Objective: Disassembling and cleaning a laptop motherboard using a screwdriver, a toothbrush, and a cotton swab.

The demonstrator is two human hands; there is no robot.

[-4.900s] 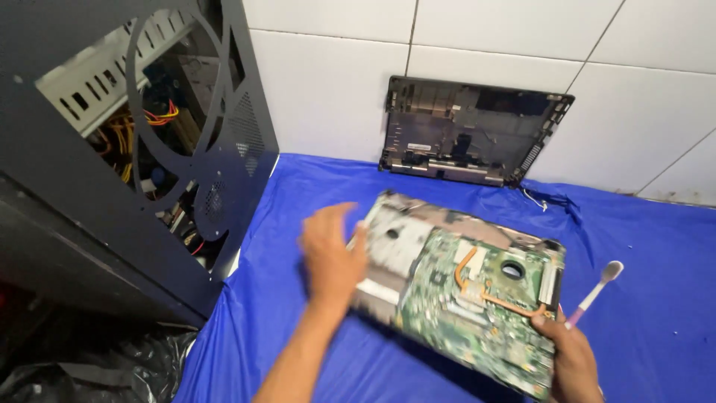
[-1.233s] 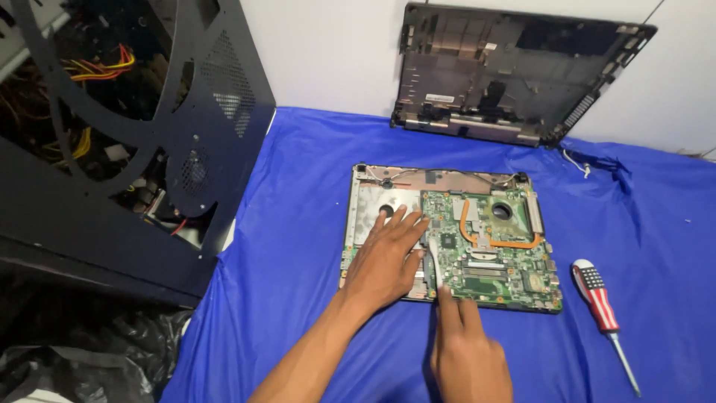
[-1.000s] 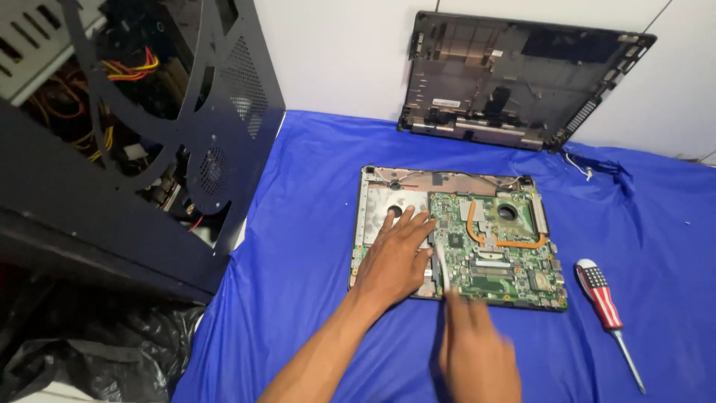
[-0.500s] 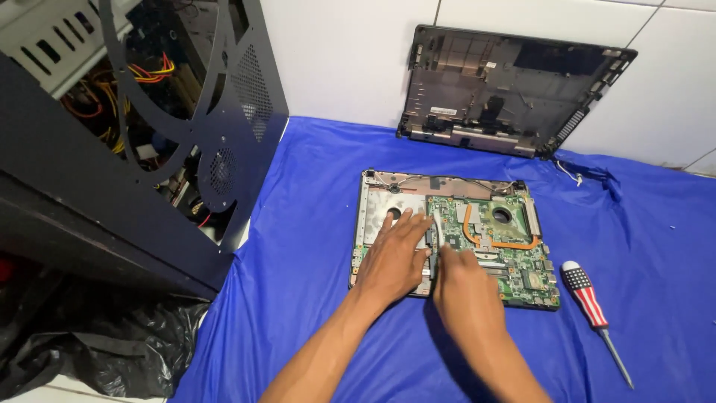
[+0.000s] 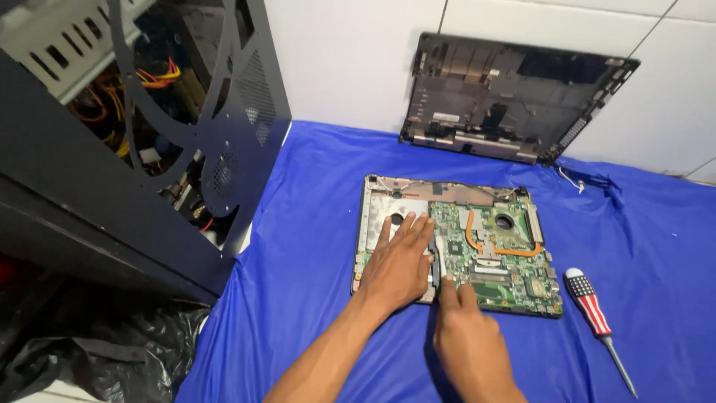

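An opened laptop base with a green motherboard (image 5: 496, 250) and a copper heat pipe lies flat on the blue cloth (image 5: 313, 246). My left hand (image 5: 399, 261) rests flat on the silver left part of the base, fingers spread and pointing away from me. My right hand (image 5: 470, 339) sits at the near edge of the motherboard with a fingertip pressed on the board; whether it pinches anything is hidden. A screwdriver (image 5: 597, 317) with a red, white and blue handle lies on the cloth to the right, apart from both hands.
A black laptop bottom cover (image 5: 514, 101) leans against the white tiled wall at the back. An open black desktop computer case (image 5: 127, 127) with coloured wires stands at the left. A black plastic bag (image 5: 97, 351) lies below the table's left edge.
The laptop base was lowered flat onto the cloth and the screwdriver laid down at the right. In the last second my right hand moved up to the board's near edge.
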